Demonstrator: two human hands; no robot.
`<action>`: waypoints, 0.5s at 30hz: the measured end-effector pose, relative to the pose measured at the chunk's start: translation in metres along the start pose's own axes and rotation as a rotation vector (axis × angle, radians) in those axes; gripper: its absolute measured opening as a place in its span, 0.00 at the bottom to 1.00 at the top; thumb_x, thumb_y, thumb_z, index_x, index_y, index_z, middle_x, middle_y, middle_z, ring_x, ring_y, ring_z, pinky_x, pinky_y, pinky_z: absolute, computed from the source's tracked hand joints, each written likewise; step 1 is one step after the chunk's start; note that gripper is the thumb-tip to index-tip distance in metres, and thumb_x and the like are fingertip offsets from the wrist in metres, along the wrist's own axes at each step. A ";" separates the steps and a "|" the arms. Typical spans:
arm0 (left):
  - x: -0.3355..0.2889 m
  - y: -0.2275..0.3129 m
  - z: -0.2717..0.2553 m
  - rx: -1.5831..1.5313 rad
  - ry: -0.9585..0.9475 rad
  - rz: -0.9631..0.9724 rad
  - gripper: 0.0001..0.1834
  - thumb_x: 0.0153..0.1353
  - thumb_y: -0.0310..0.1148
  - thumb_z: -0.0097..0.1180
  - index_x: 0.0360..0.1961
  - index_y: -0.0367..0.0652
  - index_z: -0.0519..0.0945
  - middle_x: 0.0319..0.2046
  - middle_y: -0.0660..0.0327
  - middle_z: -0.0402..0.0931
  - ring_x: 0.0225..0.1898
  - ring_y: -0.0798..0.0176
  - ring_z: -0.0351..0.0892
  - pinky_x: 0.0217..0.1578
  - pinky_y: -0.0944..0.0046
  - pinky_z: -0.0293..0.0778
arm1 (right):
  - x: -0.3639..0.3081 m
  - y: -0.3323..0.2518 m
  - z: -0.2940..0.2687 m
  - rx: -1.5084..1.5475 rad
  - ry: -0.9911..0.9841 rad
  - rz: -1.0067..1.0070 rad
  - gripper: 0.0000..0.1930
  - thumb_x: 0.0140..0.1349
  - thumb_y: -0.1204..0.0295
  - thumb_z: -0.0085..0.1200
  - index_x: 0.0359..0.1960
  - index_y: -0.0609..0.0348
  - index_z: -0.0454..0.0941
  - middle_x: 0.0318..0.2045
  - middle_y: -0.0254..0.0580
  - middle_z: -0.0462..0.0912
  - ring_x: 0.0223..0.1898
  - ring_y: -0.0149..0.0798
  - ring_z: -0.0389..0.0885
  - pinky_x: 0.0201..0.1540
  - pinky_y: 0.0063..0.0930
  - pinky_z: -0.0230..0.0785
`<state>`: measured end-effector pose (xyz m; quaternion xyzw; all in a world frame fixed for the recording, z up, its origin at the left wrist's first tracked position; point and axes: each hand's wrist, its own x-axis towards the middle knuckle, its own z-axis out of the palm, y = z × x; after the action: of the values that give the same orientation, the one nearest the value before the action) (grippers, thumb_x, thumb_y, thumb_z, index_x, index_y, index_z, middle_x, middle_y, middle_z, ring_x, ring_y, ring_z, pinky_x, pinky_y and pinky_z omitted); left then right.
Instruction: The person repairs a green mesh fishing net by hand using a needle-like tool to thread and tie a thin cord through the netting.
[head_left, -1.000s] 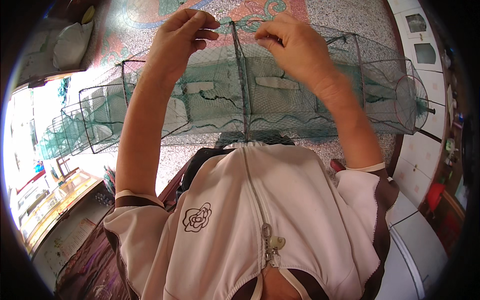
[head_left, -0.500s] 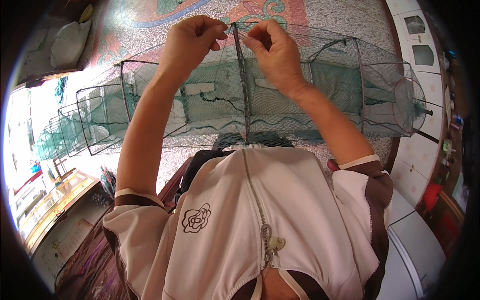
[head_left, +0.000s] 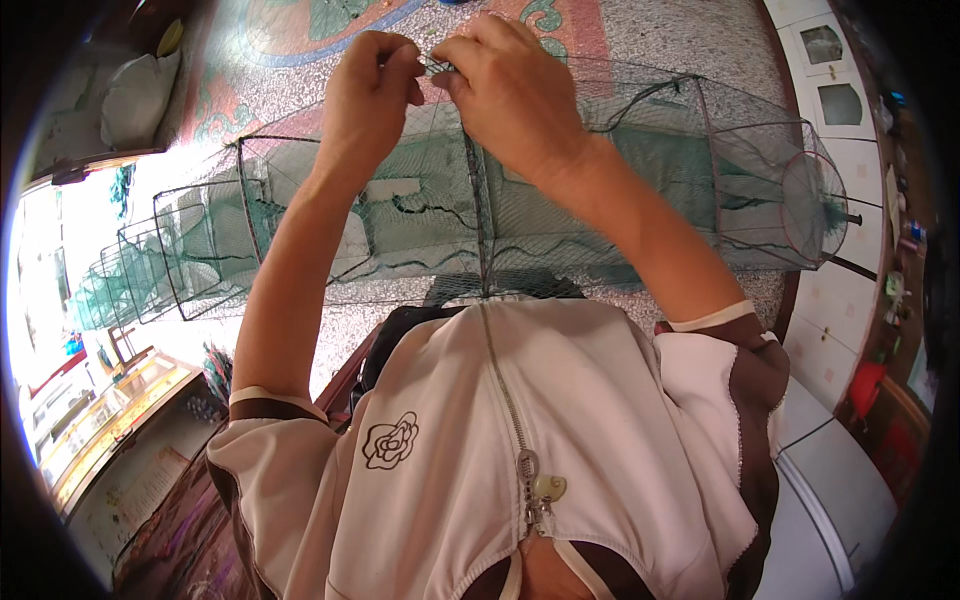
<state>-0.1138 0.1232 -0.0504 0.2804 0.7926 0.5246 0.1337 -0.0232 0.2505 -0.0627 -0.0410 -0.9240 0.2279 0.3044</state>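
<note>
A long folding net trap of green mesh on dark wire hoops stretches across in front of me, from the bright left side to a round hoop at the right. Above its far edge, left of the middle hoop, my two hands come close together. The fingers of my left hand are pinched on a bit of netting. My right hand faces it with bent fingertips pressed together at the same spot. Whatever those right fingertips hold is too small to make out.
Beneath the trap lies a speckled floor with a coloured pattern. White cabinets line the right side. A wooden-framed glass case stands at the lower left, and a white bag lies at the upper left.
My right hand has moved left and slightly away from me, past the middle hoop, and its fingertips now nearly meet the left ones. My left hand has shifted a little left.
</note>
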 end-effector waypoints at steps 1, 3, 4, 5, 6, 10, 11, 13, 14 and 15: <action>0.000 0.002 -0.001 -0.027 -0.013 -0.001 0.08 0.66 0.31 0.50 0.38 0.36 0.74 0.24 0.63 0.76 0.24 0.72 0.75 0.25 0.71 0.70 | 0.003 0.002 0.003 0.065 0.010 0.019 0.04 0.54 0.71 0.58 0.29 0.56 0.81 0.27 0.41 0.77 0.38 0.44 0.79 0.37 0.38 0.74; -0.001 0.005 -0.007 -0.080 -0.030 -0.005 0.08 0.66 0.31 0.50 0.38 0.36 0.74 0.24 0.63 0.76 0.24 0.72 0.75 0.24 0.73 0.69 | 0.009 0.002 -0.003 0.171 -0.077 0.104 0.05 0.55 0.68 0.60 0.29 0.55 0.81 0.28 0.40 0.78 0.36 0.44 0.79 0.36 0.36 0.73; 0.000 0.003 -0.010 -0.169 -0.067 0.006 0.07 0.65 0.31 0.51 0.37 0.37 0.74 0.25 0.63 0.76 0.25 0.73 0.75 0.25 0.74 0.68 | 0.012 0.006 -0.006 0.181 -0.128 0.121 0.06 0.55 0.68 0.60 0.30 0.55 0.81 0.29 0.38 0.78 0.35 0.43 0.79 0.35 0.35 0.72; 0.001 0.002 -0.011 -0.277 -0.065 -0.048 0.07 0.65 0.31 0.52 0.37 0.37 0.75 0.25 0.63 0.76 0.26 0.73 0.75 0.26 0.74 0.69 | 0.015 0.007 -0.008 0.194 -0.178 0.135 0.06 0.56 0.68 0.60 0.32 0.55 0.81 0.31 0.37 0.78 0.34 0.42 0.79 0.35 0.33 0.72; 0.002 0.003 -0.013 -0.386 -0.063 -0.102 0.07 0.65 0.31 0.52 0.37 0.37 0.75 0.26 0.63 0.77 0.26 0.73 0.75 0.26 0.74 0.69 | 0.019 0.005 -0.011 0.207 -0.207 0.160 0.06 0.56 0.69 0.60 0.31 0.56 0.81 0.31 0.37 0.78 0.34 0.41 0.79 0.34 0.32 0.71; 0.010 -0.008 -0.015 -0.480 -0.087 -0.179 0.09 0.64 0.32 0.55 0.38 0.37 0.76 0.28 0.62 0.78 0.29 0.72 0.76 0.30 0.72 0.71 | 0.040 -0.007 -0.012 0.343 -0.035 0.104 0.08 0.57 0.65 0.57 0.28 0.56 0.81 0.27 0.41 0.80 0.31 0.45 0.80 0.34 0.38 0.72; 0.008 -0.005 -0.013 -0.434 -0.084 -0.159 0.09 0.64 0.33 0.55 0.38 0.37 0.76 0.29 0.62 0.78 0.30 0.72 0.76 0.31 0.71 0.71 | 0.044 -0.010 -0.008 0.400 0.075 0.048 0.10 0.57 0.62 0.56 0.27 0.56 0.81 0.26 0.43 0.80 0.31 0.47 0.80 0.35 0.41 0.72; 0.003 0.004 -0.006 -0.344 -0.084 -0.122 0.10 0.64 0.33 0.55 0.39 0.36 0.77 0.30 0.61 0.79 0.32 0.71 0.77 0.33 0.70 0.72 | 0.057 -0.020 -0.026 0.538 0.080 0.055 0.08 0.60 0.67 0.54 0.30 0.58 0.80 0.27 0.42 0.81 0.31 0.42 0.80 0.34 0.35 0.72; 0.002 0.007 -0.007 -0.225 -0.099 -0.127 0.10 0.65 0.34 0.54 0.40 0.37 0.77 0.33 0.61 0.80 0.34 0.70 0.77 0.37 0.68 0.74 | 0.063 -0.026 -0.041 0.639 0.094 0.035 0.07 0.64 0.69 0.51 0.33 0.59 0.77 0.27 0.40 0.80 0.30 0.36 0.78 0.31 0.30 0.71; 0.001 0.006 -0.006 -0.222 -0.099 -0.111 0.10 0.65 0.34 0.54 0.41 0.38 0.77 0.33 0.61 0.80 0.34 0.70 0.77 0.39 0.68 0.74 | 0.067 -0.028 -0.051 0.737 0.111 0.010 0.06 0.68 0.71 0.48 0.36 0.61 0.75 0.28 0.39 0.80 0.29 0.31 0.77 0.29 0.24 0.70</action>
<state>-0.1154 0.1211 -0.0425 0.2451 0.7364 0.5865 0.2316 -0.0461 0.2598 0.0225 0.0548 -0.7618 0.5442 0.3472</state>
